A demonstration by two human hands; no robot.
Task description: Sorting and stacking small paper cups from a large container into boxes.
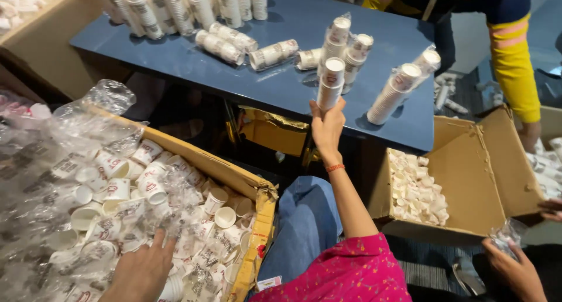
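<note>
Right hand (326, 126) has its grip closed around a stack of paper cups (331, 82), holding it upright at the near edge of the blue bench (281, 88). Left hand (140, 273) lies open, fingers spread, on loose cups in the plastic-lined cardboard box (234, 176) beside it.

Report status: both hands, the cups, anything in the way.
Left hand flat on loose paper cups in the plastic-lined box. Right hand grips a cup stack at the blue table edge. Other stacks crowd the table.
</note>
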